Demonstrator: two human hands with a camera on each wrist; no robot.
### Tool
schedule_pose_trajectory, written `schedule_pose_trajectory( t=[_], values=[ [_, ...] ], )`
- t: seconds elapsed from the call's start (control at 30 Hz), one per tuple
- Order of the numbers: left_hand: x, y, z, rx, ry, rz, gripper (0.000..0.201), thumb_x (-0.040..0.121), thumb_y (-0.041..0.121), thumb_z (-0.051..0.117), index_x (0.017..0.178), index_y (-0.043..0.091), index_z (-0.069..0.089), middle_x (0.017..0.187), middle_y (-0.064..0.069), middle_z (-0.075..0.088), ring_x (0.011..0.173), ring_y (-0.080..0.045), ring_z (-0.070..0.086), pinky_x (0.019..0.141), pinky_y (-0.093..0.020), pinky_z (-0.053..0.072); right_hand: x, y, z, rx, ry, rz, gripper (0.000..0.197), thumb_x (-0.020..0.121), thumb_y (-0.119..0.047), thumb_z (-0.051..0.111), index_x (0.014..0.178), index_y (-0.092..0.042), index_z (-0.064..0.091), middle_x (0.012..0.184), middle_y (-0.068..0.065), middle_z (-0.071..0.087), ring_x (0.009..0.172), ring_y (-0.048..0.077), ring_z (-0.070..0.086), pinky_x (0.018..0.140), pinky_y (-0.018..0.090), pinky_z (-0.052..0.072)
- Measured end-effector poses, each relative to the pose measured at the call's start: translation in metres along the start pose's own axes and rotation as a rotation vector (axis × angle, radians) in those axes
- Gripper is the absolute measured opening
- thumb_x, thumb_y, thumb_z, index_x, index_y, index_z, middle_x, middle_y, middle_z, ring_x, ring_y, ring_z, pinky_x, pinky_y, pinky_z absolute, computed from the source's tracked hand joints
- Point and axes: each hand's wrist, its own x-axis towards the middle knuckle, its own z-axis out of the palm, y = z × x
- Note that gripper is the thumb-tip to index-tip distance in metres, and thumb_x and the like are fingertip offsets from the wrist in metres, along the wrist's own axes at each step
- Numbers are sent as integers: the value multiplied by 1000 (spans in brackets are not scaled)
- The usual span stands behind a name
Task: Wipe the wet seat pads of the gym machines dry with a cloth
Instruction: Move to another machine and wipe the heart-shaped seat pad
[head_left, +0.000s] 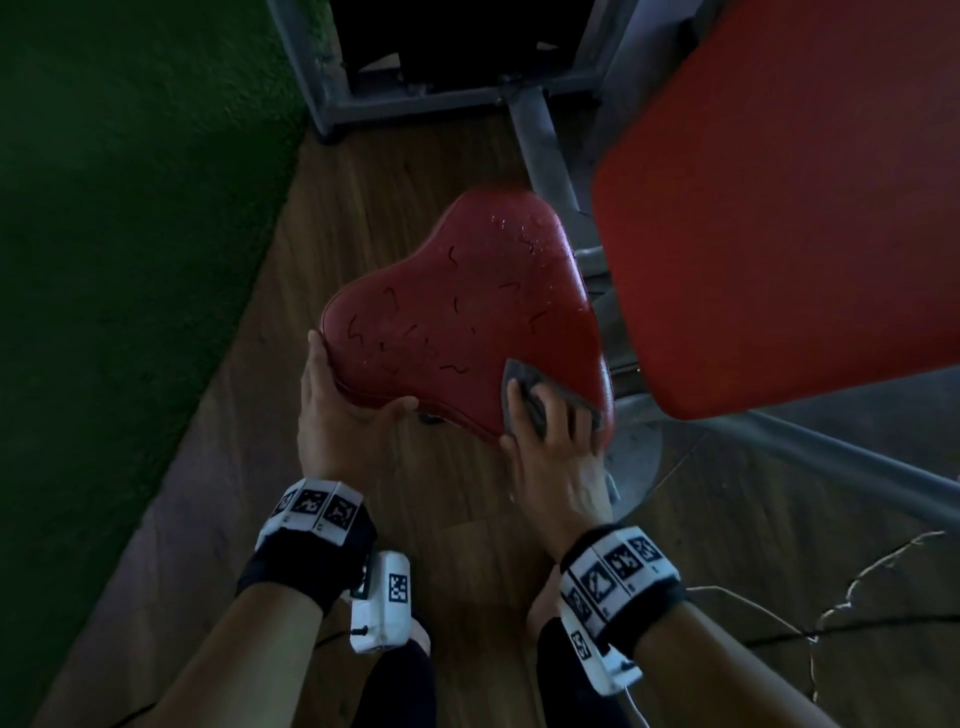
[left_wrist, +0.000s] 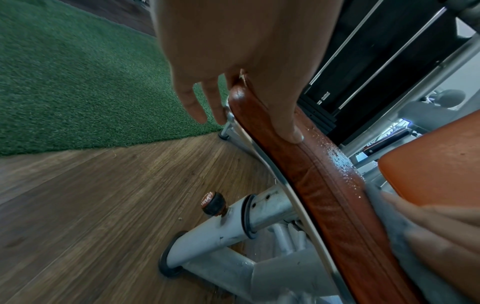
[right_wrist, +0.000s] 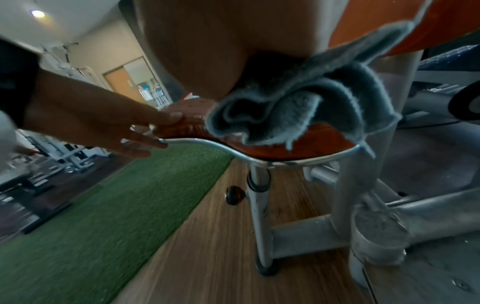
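Writing: the only lettering is on the round black-and-orange adjustment knob (left_wrist: 213, 203) on the seat post; white letters ring its orange face, too small and skewed to read. Both wrists carry bands (head_left: 318, 510) of black-and-white square marker tiles; no legible text there.

Left hand (head_left: 332, 410): clamps the near-left corner of the dark red, heart-shaped, stitched vinyl seat pad (head_left: 467, 312). Thumb lies along the pad's near edge; the left wrist view shows the thumb on top and the fingers (left_wrist: 193, 102) reaching down past the pad's edge toward its metal base plate. Fingers partly bent, gripping the pad's rim.

Right hand (head_left: 553, 441): palm down on the near-right corner of the same pad, fingers spread and bent over a crumpled grey-blue terry cloth (right_wrist: 306, 102), pressing it onto the vinyl. A flat corner of the cloth pokes out ahead of the fingertips in the head view; folds bunch under the palm and one loose edge hangs over the pad's rim in the right wrist view.

Seat pad: sits on a grey steel post (right_wrist: 259, 205) above wood-plank flooring (head_left: 415, 519). Water droplets bead on its far lobe and along its right side; dark squiggly cracks mark the middle.

Nearby: a larger bright orange-red pad (head_left: 779, 208) stands just to the right, green artificial turf (head_left: 130, 234) to the left.
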Motion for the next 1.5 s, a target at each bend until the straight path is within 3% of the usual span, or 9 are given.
schedule_pose_trajectory(
  t=[0.13,0.27,0.53,0.77,0.87,0.97,1.07,1.33,1.5],
  values=[
    [-1,1,-1,-1,-3,-4,126,60,45,87,155,31,6,158,3,25,142,-17,32,108,-43,39,33,1,-1,5,16,113,53,97,-38,45,145,-17,40,135,6,44,108,30,47,87,46,45],
    [-2,5,-1,-9,1,-14,125,60,44,88,155,33,7,158,4,26,142,-16,31,101,-33,34,73,9,-4,63,-12,138,51,101,-35,39,146,-12,37,130,6,42,106,28,46,90,44,47],
    [-4,8,-4,-3,-16,-23,124,61,45,86,154,34,6,158,5,24,142,-18,30,106,-48,38,26,5,0,-24,-2,80,52,96,-38,45,144,-21,43,138,-1,43,118,24,42,97,42,38],
    [-6,13,-4,-7,-32,-43,122,63,42,86,154,36,5,159,9,21,143,-18,28,106,-47,35,70,22,0,33,-48,38,52,99,-35,41,148,-18,36,143,3,36,126,26,38,101,48,38],
    [-6,14,-5,-7,-39,-52,121,64,41,86,154,38,5,159,8,20,142,-19,30,106,-49,36,66,16,2,47,-6,46,53,99,-35,42,148,-15,36,150,7,34,136,28,34,110,49,29],
    [-4,14,-7,7,-52,-64,123,63,43,86,153,38,4,159,7,20,142,-21,30,106,-54,38,36,5,8,138,-13,-9,53,101,-33,38,151,-15,30,159,6,22,147,27,17,119,44,12],
    [-4,15,-8,17,-52,-61,124,61,45,86,153,38,4,159,7,20,142,-20,30,105,-54,39,21,4,13,169,-54,-32,54,102,-34,33,153,-19,24,161,2,14,149,28,8,120,46,8],
    [-9,24,-8,25,-50,-57,121,66,40,85,155,34,3,160,6,18,142,-19,29,105,-47,36,73,23,13,41,-107,61,54,103,-40,26,154,-27,14,162,3,10,148,34,7,117,54,16],
    [-10,25,-8,53,-46,-36,120,68,39,85,155,31,3,160,5,18,142,-18,28,105,-44,35,102,34,14,73,-111,232,57,102,-44,23,154,-29,6,162,5,2,146,38,8,115,57,20]
  ],
)
